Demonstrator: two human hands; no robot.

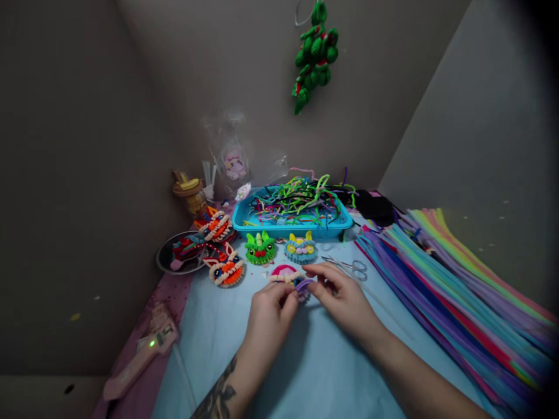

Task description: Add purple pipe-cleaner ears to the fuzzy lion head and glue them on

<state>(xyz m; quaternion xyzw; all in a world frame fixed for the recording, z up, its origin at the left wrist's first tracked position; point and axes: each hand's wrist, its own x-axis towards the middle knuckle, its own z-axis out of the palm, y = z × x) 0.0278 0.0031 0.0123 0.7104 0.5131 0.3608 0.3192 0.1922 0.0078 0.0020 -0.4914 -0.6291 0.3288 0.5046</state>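
My left hand (273, 308) pinches one side of a small curved purple piece (304, 285) that looks like bent pipe cleaner. On its other side, my right hand (338, 294) grips the same piece between thumb and fingers. Just behind my hands lies a pink, cream and dark-coloured fuzzy piece (283, 272), partly hidden by them. Farther back sit a green fuzzy animal head (261, 249) and a blue one with yellow ears (301, 249). Two orange and cream heads (227, 269) are at the left.
A blue tray (292, 231) of pipe cleaner scraps stands at the back. Scissors (349, 266) lie right of my hands, near long bundles of coloured pipe cleaners (454, 297). A pink glue gun (144, 355) with a green light and a round dish (163, 256) are at left.
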